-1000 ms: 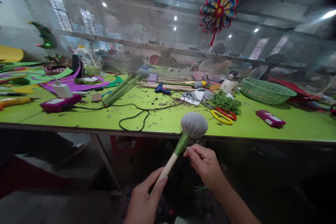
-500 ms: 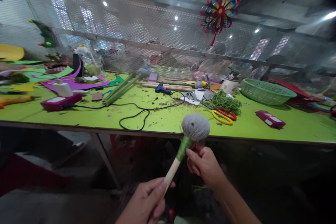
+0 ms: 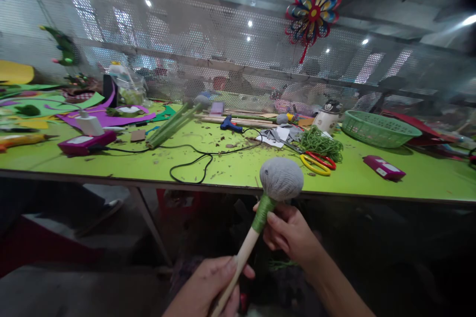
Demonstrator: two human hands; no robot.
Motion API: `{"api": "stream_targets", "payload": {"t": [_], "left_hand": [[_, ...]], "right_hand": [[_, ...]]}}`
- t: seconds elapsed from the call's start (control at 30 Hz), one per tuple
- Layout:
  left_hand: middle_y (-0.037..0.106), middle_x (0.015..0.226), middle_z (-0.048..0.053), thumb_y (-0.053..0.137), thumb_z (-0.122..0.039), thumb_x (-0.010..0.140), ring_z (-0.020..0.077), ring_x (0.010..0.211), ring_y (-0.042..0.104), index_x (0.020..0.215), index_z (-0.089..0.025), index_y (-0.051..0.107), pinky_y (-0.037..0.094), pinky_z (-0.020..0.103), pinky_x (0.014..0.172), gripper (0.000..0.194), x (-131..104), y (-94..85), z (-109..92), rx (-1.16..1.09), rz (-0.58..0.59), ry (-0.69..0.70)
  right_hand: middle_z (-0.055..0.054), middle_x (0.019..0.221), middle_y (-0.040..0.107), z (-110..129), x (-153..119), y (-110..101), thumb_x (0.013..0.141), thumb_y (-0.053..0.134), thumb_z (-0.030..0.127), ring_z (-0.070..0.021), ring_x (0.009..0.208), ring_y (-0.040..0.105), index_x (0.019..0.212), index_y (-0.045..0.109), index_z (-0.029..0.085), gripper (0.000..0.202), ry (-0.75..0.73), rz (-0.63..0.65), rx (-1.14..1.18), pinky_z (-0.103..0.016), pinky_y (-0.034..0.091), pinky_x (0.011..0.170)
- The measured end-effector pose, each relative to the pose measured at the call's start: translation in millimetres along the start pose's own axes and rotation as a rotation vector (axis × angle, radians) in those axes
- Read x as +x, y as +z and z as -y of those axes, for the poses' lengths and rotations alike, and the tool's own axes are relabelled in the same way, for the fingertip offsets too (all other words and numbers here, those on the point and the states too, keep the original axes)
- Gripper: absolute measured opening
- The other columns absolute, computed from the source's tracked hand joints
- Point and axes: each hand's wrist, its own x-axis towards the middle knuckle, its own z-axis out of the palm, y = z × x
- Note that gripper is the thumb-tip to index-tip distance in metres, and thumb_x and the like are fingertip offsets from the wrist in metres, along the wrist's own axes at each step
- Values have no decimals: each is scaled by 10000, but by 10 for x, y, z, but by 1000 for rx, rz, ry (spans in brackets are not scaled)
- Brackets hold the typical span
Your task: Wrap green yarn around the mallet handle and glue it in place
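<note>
Holding a padded stick (image 3: 252, 238) aslant before the near edge of the worktop (image 3: 238, 173), with its grey head (image 3: 281, 178) uppermost and its wooden handle (image 3: 243, 256) running down toward the camera. Gripping that bare wood low down in the left hand (image 3: 211, 285), fingers curled round, thumb along the near side. Pinching the green binding (image 3: 264, 212) just under the head in the right hand (image 3: 295, 233), almost closed, thumb in front and a fingertip behind; no telling whether anything else is caught inside. Probably light but top-heavy, stiff along the wood, soft and squashable in the cloth-covered head. Unlikely to slip or break. Best held by the bare wood and steadied at the neck, without squashing the head or rubbing the wound turns loose.
</note>
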Motion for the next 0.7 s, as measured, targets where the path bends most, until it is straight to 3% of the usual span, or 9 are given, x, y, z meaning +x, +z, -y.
{"api": "stream_targets", "payload": {"t": [0.07,0.13,0.2,0.23,0.3,0.37,0.43,0.7], "left_hand": [[634,574,24,560,-564,774,104,435,497,991,-159,673,378,178,412,472,37,10,13,192,-241,162],[712,855,61,613,-470,775,170,726,622,1024,-199,685,475,216,649,375,65,21,32,370,-451,375],[702,1014,47,628,-418,780,210,935,602,1036,-222,698,441,234,820,330,75,32,45,457,-506,487],[705,981,39,613,-421,792,206,912,602,1048,-221,698,441,230,805,336,71,40,44,459,-482,478],[668,730,13,565,-461,817,144,654,569,1071,-193,686,434,194,599,388,44,63,17,391,-372,362],[481,503,-46,514,-506,837,72,427,369,1053,-146,675,275,160,403,450,1,86,-36,285,-254,211],[338,441,-87,477,-531,850,43,368,206,1022,-119,662,123,165,358,484,-40,90,-94,204,-173,113],[403,386,-90,482,-562,833,31,262,212,1006,-143,607,119,153,284,469,-32,-15,-93,-105,113,-38]], "right_hand": [[130,354,311,-33,16,4,861,620,266,-27,298,226,1016,675,140,208,-17,-63,-31,-195,345,388],[127,349,325,-50,26,10,860,623,265,-29,296,241,1016,676,137,209,-32,-101,-75,-192,327,382],[123,341,338,-48,23,16,860,623,267,-32,296,255,1032,672,131,225,-33,-108,-100,-192,318,383],[123,337,339,-41,19,17,862,621,270,-33,296,254,1043,669,129,235,-25,-97,-96,-192,317,384],[126,335,330,-26,7,12,865,616,271,-32,299,238,1066,662,130,249,-3,-74,-62,-191,318,386],[132,337,313,-14,-4,4,870,609,267,-29,303,212,1077,660,133,252,15,-56,-18,-192,323,390],[133,339,307,-7,-14,-1,872,605,259,-26,303,197,1073,666,131,246,16,-47,4,-192,327,392],[121,336,338,9,-64,45,866,613,253,-30,303,223,1070,676,135,244,16,-31,47,-201,348,403]]}}
